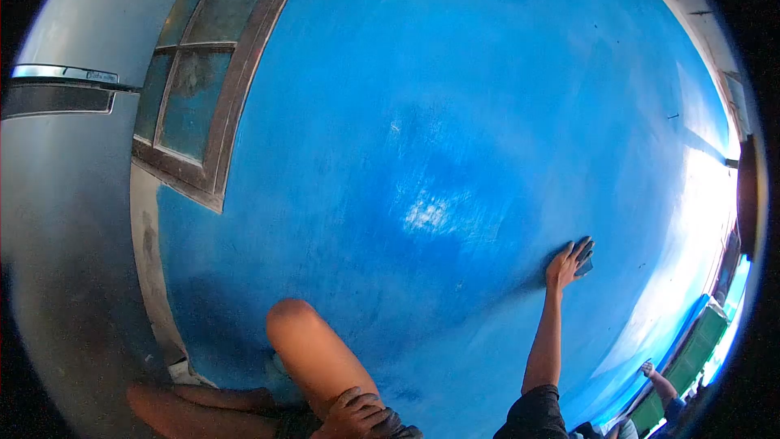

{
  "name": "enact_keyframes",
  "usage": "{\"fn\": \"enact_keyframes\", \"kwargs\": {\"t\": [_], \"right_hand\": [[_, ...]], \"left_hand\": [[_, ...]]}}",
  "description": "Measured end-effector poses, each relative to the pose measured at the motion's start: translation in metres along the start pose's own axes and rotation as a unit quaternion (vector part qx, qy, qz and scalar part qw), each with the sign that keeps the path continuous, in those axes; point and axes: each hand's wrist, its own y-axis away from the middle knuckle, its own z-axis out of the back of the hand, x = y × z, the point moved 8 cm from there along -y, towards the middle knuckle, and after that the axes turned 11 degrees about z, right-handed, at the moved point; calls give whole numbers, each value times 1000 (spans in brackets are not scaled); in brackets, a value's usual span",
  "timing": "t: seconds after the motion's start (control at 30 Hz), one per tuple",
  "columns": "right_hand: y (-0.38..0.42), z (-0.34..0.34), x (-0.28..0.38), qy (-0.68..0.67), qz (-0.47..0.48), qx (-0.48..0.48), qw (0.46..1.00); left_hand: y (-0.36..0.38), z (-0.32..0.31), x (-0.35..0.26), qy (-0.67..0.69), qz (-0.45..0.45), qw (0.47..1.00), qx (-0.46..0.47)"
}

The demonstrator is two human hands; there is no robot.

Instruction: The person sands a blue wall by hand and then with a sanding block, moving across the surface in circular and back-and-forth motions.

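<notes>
Right hand (571, 262): at arm's end, to the right of centre, laid against blue wall (366, 73); fingers a little apart and slightly bent, with small dark pad (587, 267) held beneath.

Small dark pad: between fingers and wall, partly covered, edge showing to the right of the fingers; well apart from left hand (353, 412).

Left hand: low in view, resting on the bent leg (317, 349), fingers curved and close together, darkened; too dim beside the fingertips to tell whether anything is gripped.

Also listed: wood-framed window (195, 89), upper left, set in the wall; grey refrigerator (65, 219), far left; another person's hand (647, 368), lower right, near the wall; green panel (705, 340), just beyond.
</notes>
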Motion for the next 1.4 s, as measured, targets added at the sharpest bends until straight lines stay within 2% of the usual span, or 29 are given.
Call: {"fn": "enact_keyframes", "kwargs": {"t": [0.03,0.1,0.2,0.3,0.37,0.43,0.47,0.53,0.77,0.87,0.93,1.07,1.1,1.17,1.23,1.3,1.33,1.4], "right_hand": [[-1,-4,-4,-7,5,-13,1000],[-3,-8,-7,-16,10,-25,1000],[-2,-5,-7,-13,8,-16,1000],[0,-5,-8,15,-9,4,1000],[0,-3,-2,5,7,-10,1000],[1,-4,-2,3,1,-7,1000],[-1,-4,-3,2,-1,-7,1000],[-3,-6,-6,13,1,-9,1000],[-1,-6,-5,-10,-2,-7,1000],[1,-4,-3,-17,15,-29,999],[1,-2,-3,-12,15,-22,1000],[-1,-4,-3,9,14,-8,1000],[0,-4,-6,10,8,-5,1000],[6,37,18,-19,41,-101,994],[20,68,40,-37,62,-92,993],[33,96,60,-87,116,-146,979],[38,104,64,-90,109,-147,979],[58,121,76,-127,182,-160,962]], "left_hand": [[-3,4,-2,0,0,1000,-1],[-10,4,-2,21,39,995,86],[-28,27,-9,78,41,994,62],[-106,105,-27,26,38,996,76],[-125,101,4,-25,103,988,116],[-155,101,35,-113,141,979,96],[-172,102,43,-114,137,979,96],[-202,109,65,-138,200,968,57],[-260,99,109,-149,149,976,46],[-268,87,133,-157,169,971,70],[-271,78,155,-138,183,972,51],[-273,71,149,-170,183,965,83],[-270,77,136,-183,152,969,66],[-278,82,115,-202,120,970,57],[-286,83,104,-187,91,977,55],[-290,61,140,-202,139,965,95],[-292,48,163,-214,171,954,119],[-285,31,185,-213,185,949,140]]}}
